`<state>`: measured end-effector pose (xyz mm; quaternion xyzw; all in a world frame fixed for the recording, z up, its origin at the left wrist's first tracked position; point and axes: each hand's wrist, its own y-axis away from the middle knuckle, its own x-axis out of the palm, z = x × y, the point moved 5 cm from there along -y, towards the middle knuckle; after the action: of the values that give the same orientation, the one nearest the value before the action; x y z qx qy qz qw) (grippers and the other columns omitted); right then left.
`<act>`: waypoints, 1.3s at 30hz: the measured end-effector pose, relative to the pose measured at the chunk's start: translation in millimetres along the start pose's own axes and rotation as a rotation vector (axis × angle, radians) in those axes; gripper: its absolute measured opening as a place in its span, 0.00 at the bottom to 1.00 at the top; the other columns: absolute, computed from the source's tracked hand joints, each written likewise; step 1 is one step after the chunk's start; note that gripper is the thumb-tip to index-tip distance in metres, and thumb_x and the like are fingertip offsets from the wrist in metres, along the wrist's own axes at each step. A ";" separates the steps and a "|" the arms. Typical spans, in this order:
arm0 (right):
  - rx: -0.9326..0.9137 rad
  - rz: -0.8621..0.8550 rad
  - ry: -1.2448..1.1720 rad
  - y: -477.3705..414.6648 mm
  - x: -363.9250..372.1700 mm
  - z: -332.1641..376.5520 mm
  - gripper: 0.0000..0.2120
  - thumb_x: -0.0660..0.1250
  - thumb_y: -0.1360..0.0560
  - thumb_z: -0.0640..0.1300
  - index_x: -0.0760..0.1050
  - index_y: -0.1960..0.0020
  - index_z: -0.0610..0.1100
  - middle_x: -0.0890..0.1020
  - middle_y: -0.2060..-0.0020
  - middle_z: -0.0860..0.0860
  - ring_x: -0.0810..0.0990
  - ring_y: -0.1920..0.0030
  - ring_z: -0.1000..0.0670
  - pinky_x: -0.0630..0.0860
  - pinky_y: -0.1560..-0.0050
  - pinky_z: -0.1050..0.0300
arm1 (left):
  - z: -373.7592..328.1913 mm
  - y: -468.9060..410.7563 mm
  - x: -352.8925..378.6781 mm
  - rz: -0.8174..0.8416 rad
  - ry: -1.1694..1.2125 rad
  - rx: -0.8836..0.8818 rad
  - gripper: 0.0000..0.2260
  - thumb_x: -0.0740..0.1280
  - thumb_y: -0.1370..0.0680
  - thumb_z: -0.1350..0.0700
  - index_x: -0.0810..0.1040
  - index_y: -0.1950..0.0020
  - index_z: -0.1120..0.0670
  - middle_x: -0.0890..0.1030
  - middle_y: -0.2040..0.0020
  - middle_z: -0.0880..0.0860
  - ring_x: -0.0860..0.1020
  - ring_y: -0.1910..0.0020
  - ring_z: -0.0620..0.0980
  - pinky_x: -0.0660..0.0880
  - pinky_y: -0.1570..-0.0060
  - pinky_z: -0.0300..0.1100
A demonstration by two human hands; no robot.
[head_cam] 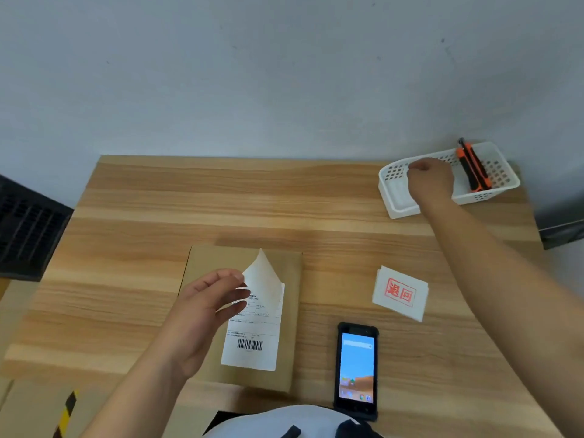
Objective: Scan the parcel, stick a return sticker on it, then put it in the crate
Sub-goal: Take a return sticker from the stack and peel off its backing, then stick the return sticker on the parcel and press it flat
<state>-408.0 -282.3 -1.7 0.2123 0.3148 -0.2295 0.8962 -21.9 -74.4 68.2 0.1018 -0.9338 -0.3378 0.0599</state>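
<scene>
Nearest the lens, a white-clad lap sits at the counter edge, with the handheld scanner lying screen-up just beyond it. Left hand: the fingers are pinched on the lower corner of a white sheet, apparently a sticker or its backing, which stands curled up off the parcel; which of the two it is cannot be told. Directly under these fingers lies the parcel, a flat brown packet resting on the counter, its shipping label and barcode toward the wrist side of the fingers. Right hand: the fingers are curled together inside the white basket; whether they grip anything cannot be told. Just to the far side of these fingers, in the same basket, lies an orange utility knife. Between the two hands, well apart from both, rests a stack of return stickers stamped in red. A dark crate stands outward of the left fingers, beyond the counter's edge.

Judgement: the step in hand appears to be the stickering. To do it well, keep the pinch at the very corner, lay one edge onto bare brown paper clear of the barcode, then smooth outward so no crease forms.
</scene>
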 end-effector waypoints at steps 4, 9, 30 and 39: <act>0.023 -0.056 -0.239 73.4 -18.3 -4.6 0.14 0.63 0.26 0.37 0.83 0.44 0.46 0.84 0.44 0.49 0.81 0.44 0.48 0.78 0.40 0.48 | -1.8 -5.2 -1.7 0.050 0.010 -0.009 0.04 0.67 0.22 0.62 0.82 0.56 0.57 0.82 0.61 0.52 0.81 0.56 0.52 0.77 0.45 0.48; -0.061 0.150 -0.277 201.1 7.4 -0.1 0.14 0.67 0.25 0.35 0.82 0.44 0.49 0.81 0.45 0.54 0.78 0.45 0.54 0.74 0.44 0.59 | -6.6 -7.0 1.0 0.138 -0.019 -0.002 0.04 0.68 0.22 0.61 0.81 0.56 0.56 0.82 0.62 0.52 0.80 0.56 0.51 0.76 0.43 0.49; -0.394 -0.065 0.070 367.9 56.6 80.0 0.02 0.74 0.27 0.46 0.85 0.56 0.48 0.86 0.57 0.52 0.79 0.48 0.47 0.73 0.45 0.44 | -13.4 -6.9 -31.6 0.379 0.020 0.019 0.03 0.68 0.23 0.58 0.81 0.51 0.55 0.80 0.62 0.49 0.77 0.61 0.44 0.76 0.53 0.39; 0.038 0.128 -0.395 374.0 63.0 65.6 0.03 0.75 0.28 0.40 0.86 0.56 0.47 0.88 0.53 0.49 0.84 0.46 0.47 0.77 0.42 0.49 | -12.1 -41.6 -107.6 0.299 0.044 0.077 0.02 0.71 0.25 0.58 0.83 0.55 0.51 0.80 0.58 0.50 0.75 0.62 0.46 0.74 0.53 0.40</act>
<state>-129.6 -33.3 91.6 0.1996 0.1144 -0.2154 0.9490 91.1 -88.3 46.0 -0.0289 -0.9492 -0.2869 0.1258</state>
